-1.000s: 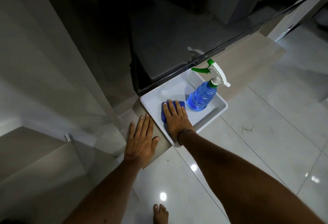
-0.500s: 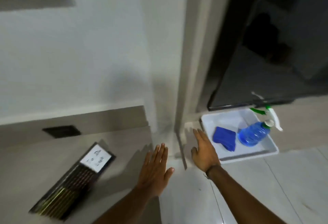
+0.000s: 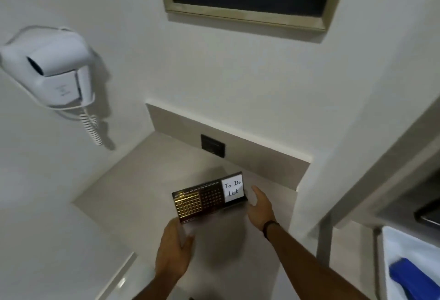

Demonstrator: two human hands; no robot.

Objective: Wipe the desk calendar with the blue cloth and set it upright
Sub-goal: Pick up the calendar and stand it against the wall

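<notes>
While both hands (image 3: 173,249) (image 3: 260,209) spread beside the desk calendar (image 3: 209,196), beige counter (image 3: 147,176), white walls, hair dryer (image 3: 50,71).

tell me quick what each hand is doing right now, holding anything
Left hand: open, at the near left corner of the desk calendar, no clear grip.
Right hand: open, empty, beside the calendar's right end.

Two bare forearms come up from the bottom edge, with no sleeves on either as far as the picture reaches. The left hand (image 3: 172,251) wears nothing: no ring, band or glove shows on it. The right hand (image 3: 260,210) is also ungloved, and a thin dark band (image 3: 270,226) circles its wrist, narrow and plain, with no face or clasp that can be made out. Fingernails are too blurred to tell anything about.
</notes>
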